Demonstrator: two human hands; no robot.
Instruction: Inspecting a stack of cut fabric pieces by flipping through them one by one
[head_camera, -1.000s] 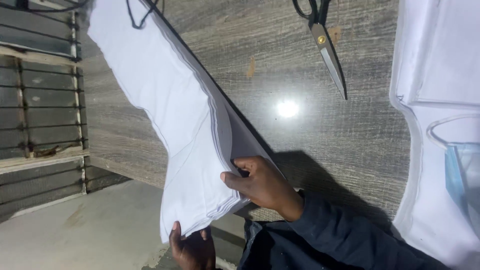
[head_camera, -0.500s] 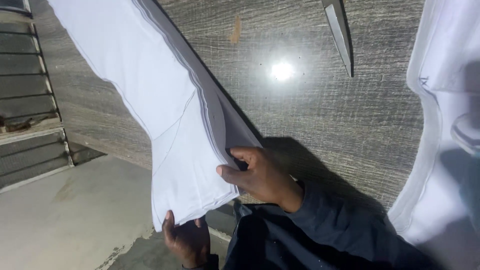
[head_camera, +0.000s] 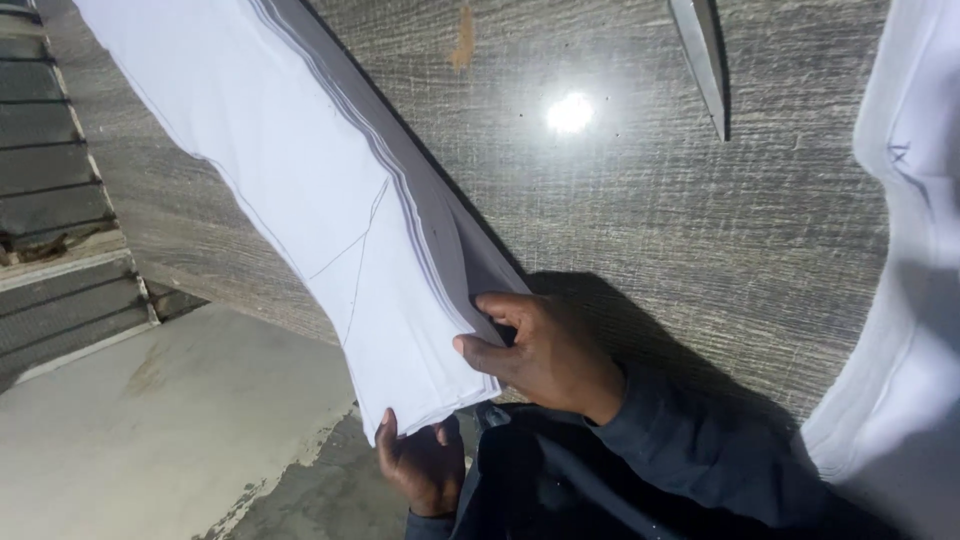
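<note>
Both hands clamped on a stack of white cut fabric at the table's near edge.

The right hand (head_camera: 545, 355) pinches the layered edge of the white fabric stack (head_camera: 330, 210), thumb on top; the left hand (head_camera: 425, 465) grips its lower corner from beneath, just toward 7 o'clock. The stack runs off toward 11 o'clock over the grey woodgrain table (head_camera: 650, 210). A scissor blade (head_camera: 703, 60) lies at 1 o'clock, more white cloth (head_camera: 900, 300) at 3 o'clock.

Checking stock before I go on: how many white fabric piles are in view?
2. One stack at the table's left edge, gripped by the left hand and right hand; another pile along the right edge, partly cropped.
</note>
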